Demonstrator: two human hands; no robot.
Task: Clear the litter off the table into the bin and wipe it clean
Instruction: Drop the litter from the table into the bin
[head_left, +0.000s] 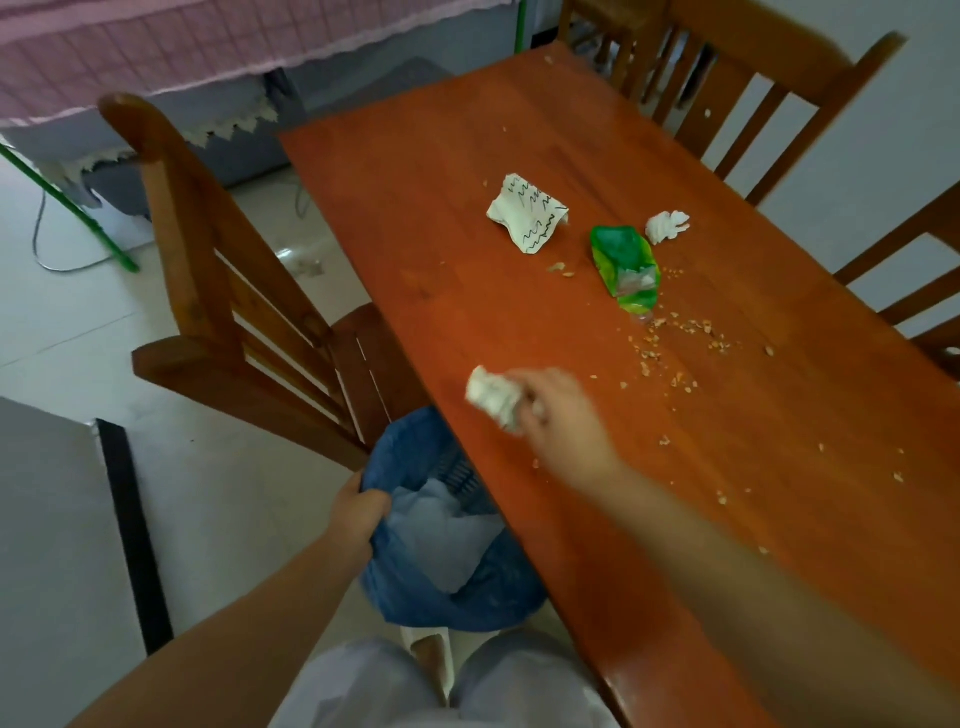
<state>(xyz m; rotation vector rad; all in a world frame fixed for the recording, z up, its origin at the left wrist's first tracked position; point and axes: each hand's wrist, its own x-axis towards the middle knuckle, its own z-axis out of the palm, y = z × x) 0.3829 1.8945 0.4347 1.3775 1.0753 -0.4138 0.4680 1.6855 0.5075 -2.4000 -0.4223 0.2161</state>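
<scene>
Gripping: right hand (558, 415) has its fingers closed round a crumpled white paper ball (493, 397), which sits blurred just above the table's near-left edge, at about 6 o'clock from the remaining litter.
Steadying: left hand (358, 512) is curled shut over the rim of the blue bin (415, 597), at 7 o'clock from the right hand, tucked against the table edge beside a wooden chair (218, 291).
Doing it well: I judge the ball should be carried toward 7 o'clock until it is fully over the bin's mouth before the fingers loosen; the bin is best kept tilted up under the edge so nothing drops to the floor.
Still to clear: a scribbled paper scrap (527, 218) at 12 o'clock from the right hand, a green snack wrapper (626, 267) at 1 o'clock, a small white tissue wad (667, 226) just beyond it, and crumbs (675, 343) scattered toward 3 o'clock.
Surface: reddish wooden table (753, 509), glossy, not yet wiped; no cloth on it that I can see.
Room: pale tiled floor (78, 332), more chairs at the far side.
</scene>
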